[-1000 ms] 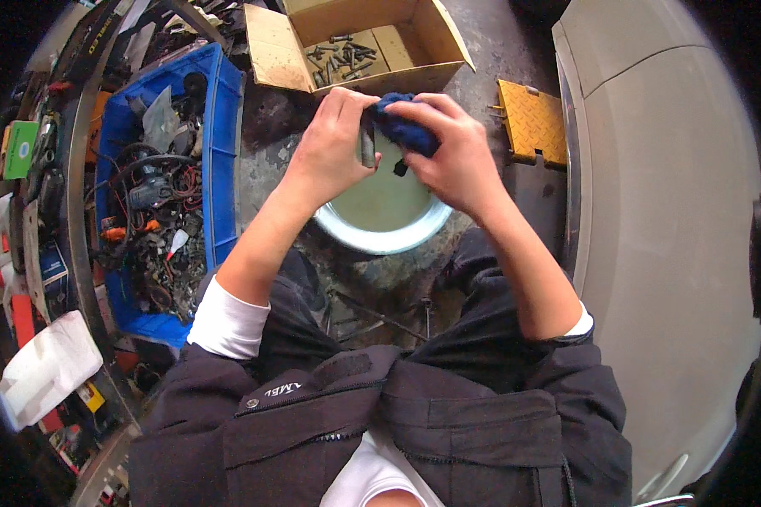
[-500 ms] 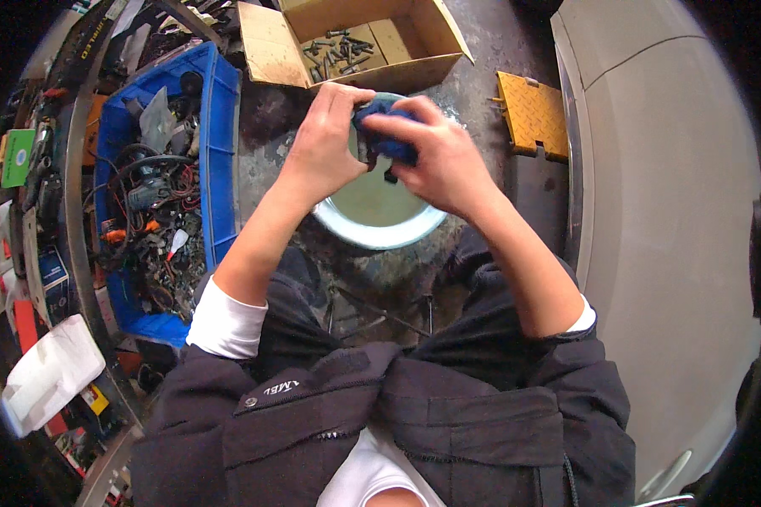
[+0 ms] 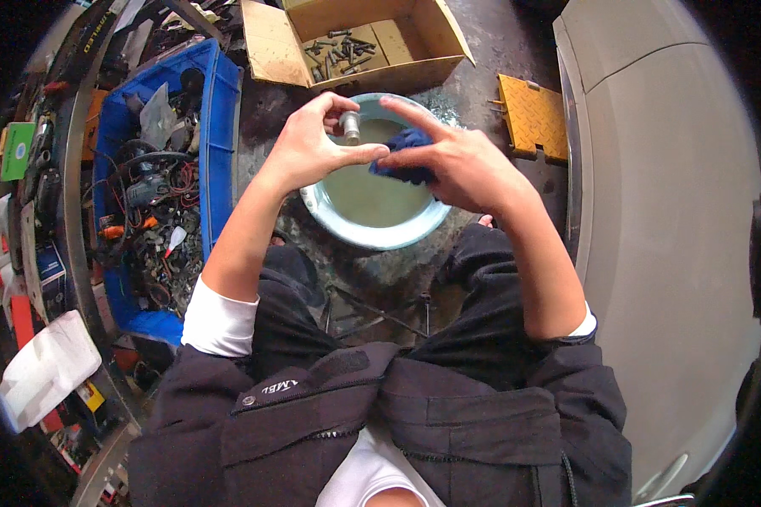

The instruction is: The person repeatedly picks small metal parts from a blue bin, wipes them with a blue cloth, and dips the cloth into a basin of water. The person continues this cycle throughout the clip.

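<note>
My left hand [image 3: 309,139] grips a silver metal bolt [image 3: 352,128] in its curled fingers, thumb stretched toward the right. In my right hand [image 3: 473,165] a crumpled dark blue cloth [image 3: 407,157] is held between thumb and fingers, with the index finger extended over it. The left thumb tip comes up to the cloth, while the bolt stands apart from it. Both hands are above a pale blue-green basin [image 3: 380,238] of cloudy water. Beyond the basin, an open cardboard box [image 3: 389,78] holds several dark bolts [image 3: 340,56].
On the left stands a blue crate [image 3: 221,160] full of cables and parts, beside a cluttered shelf [image 3: 76,211]. A yellow patterned metal plate [image 3: 533,114] lies to the right, next to a light grey car panel [image 3: 659,228].
My hands have moved apart. The right hand has drawn the cloth right and down, away from the bolt, which now shows uncovered in my left hand.
</note>
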Demonstrator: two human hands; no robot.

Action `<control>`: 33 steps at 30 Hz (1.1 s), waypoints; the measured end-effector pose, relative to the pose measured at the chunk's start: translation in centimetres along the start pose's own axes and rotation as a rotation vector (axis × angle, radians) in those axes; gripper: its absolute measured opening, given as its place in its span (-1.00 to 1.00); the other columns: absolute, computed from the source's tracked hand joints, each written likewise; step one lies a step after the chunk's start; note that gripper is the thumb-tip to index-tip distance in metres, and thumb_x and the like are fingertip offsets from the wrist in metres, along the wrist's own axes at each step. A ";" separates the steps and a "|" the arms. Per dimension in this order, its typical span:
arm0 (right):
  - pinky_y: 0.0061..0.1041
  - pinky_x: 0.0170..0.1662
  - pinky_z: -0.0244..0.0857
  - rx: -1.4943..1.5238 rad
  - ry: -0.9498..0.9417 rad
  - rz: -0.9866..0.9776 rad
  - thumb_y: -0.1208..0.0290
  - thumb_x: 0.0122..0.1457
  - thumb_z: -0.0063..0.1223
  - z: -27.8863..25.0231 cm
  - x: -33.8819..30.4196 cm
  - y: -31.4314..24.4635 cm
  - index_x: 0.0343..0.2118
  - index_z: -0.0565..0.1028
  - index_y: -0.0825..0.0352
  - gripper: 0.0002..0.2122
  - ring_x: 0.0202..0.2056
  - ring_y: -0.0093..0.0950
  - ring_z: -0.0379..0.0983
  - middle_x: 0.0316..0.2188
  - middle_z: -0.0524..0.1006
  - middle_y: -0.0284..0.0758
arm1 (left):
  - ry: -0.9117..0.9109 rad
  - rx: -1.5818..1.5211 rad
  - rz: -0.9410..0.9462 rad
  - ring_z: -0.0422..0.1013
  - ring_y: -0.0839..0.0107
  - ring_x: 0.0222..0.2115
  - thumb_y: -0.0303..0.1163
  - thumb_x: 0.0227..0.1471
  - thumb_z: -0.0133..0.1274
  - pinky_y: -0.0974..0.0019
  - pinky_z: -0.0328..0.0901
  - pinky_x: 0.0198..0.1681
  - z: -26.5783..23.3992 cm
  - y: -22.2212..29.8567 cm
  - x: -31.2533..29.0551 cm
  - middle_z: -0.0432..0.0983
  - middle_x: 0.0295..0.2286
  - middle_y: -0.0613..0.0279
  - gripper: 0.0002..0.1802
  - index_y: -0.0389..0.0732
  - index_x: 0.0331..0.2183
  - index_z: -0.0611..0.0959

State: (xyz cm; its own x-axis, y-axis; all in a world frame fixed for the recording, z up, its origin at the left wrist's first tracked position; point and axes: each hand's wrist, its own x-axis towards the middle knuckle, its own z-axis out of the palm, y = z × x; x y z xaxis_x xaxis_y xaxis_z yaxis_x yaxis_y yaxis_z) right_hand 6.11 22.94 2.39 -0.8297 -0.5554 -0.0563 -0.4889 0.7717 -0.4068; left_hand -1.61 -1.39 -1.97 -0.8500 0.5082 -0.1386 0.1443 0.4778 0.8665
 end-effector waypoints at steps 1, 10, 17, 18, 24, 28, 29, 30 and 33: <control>-0.18 -0.08 0.56 0.001 -0.048 -0.057 0.63 -0.14 0.22 0.0 0.2 -0.2 0.01 0.62 -0.07 -0.42 0.01 -0.19 0.58 0.43 0.17 -0.32 | -0.033 -0.077 -0.039 0.52 0.49 -0.29 -0.01 -0.32 0.59 0.33 0.47 -0.12 0.1 -0.6 0.1 0.63 -0.31 0.21 -0.15 -0.31 -0.05 0.63; -0.15 0.09 0.48 0.213 0.018 -0.111 0.58 -0.21 0.33 1.2 0.9 -0.2 0.21 0.47 0.04 -0.24 0.05 -0.06 0.53 0.35 0.29 -0.28 | -0.345 -0.439 -0.026 0.49 0.56 -0.13 -0.16 -0.03 0.48 0.40 0.42 -0.01 -0.5 0.6 -0.4 0.60 -0.15 0.26 -0.28 -0.33 0.06 0.57; -0.21 0.37 0.19 0.656 0.231 -0.169 0.73 -0.14 0.24 0.1 0.9 0.2 0.31 0.42 0.08 -0.18 0.30 -0.13 0.32 0.39 0.26 -0.21 | -0.297 -0.697 0.029 0.43 0.47 0.07 -0.39 0.18 0.27 0.34 0.32 0.20 -1.3 0.3 0.0 0.53 0.03 0.20 -0.45 -0.33 0.15 0.50; -0.22 0.36 0.20 0.681 0.236 -0.177 0.73 -0.12 0.24 0.3 0.9 0.4 0.30 0.42 0.10 -0.20 0.29 -0.15 0.33 0.37 0.28 -0.21 | -0.275 -0.689 0.039 0.43 0.47 0.07 -0.38 0.18 0.27 0.33 0.32 0.20 -1.3 0.2 0.0 0.53 0.03 0.20 -0.45 -0.33 0.14 0.51; -0.30 0.27 0.31 0.726 0.142 0.133 0.61 -0.09 0.26 1.0 0.9 0.2 0.15 0.54 0.18 -0.38 0.18 -0.23 0.47 0.14 0.52 -0.10 | -0.084 -0.650 0.122 0.44 0.41 0.08 -0.37 0.17 0.29 0.32 0.32 0.21 -0.9 -0.6 0.4 0.52 0.07 0.14 -0.50 -0.34 0.08 0.55; -0.34 0.12 0.44 0.640 0.051 0.394 0.59 -0.08 0.21 0.5 0.7 0.2 0.04 0.60 0.22 -0.49 -0.02 -0.22 0.61 -0.02 0.62 -0.06 | 0.156 -0.506 0.229 0.50 0.39 0.01 -0.44 0.14 0.30 0.32 0.36 0.18 -0.4 -0.2 0.4 0.59 0.01 0.09 -0.58 -0.35 0.00 0.59; -0.34 0.11 0.45 0.591 0.193 0.360 0.59 -0.08 0.20 0.6 0.6 0.5 0.03 0.61 0.22 -0.50 -0.04 -0.21 0.61 -0.06 0.62 -0.07 | 0.184 -0.388 0.234 0.52 0.40 -0.01 -0.45 0.12 0.32 0.32 0.37 0.17 -0.4 0.3 0.4 0.61 -0.02 0.10 -0.59 -0.35 -0.01 0.60; -0.33 0.09 0.46 0.540 0.333 0.326 0.59 -0.07 0.20 0.7 0.5 0.5 0.02 0.62 0.22 -0.52 -0.05 -0.19 0.61 -0.10 0.62 -0.08 | 0.212 -0.270 0.239 0.54 0.40 -0.04 -0.46 0.10 0.33 0.32 0.39 0.15 -0.4 0.8 0.4 0.63 -0.05 0.11 -0.60 -0.34 -0.03 0.62; -0.23 0.06 0.49 0.402 0.644 0.185 0.60 -0.07 0.24 0.3 1.3 -0.4 0.01 0.63 0.11 -0.51 -0.03 -0.11 0.58 0.03 0.54 -0.15 | 0.250 -0.015 0.297 0.62 0.40 -0.25 -0.36 -0.08 0.45 0.31 0.48 -0.11 0.5 1.2 -0.2 0.70 -0.26 0.13 -0.64 -0.27 -0.22 0.72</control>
State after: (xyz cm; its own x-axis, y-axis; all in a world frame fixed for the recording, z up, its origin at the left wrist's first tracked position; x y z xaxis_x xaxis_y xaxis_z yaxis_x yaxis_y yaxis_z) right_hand 5.31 21.85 2.21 -0.9411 -0.0445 0.3351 -0.2946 0.5943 -0.7484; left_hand -1.02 -0.57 -1.19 -0.8699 0.4315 0.2390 0.3968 0.3243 0.8587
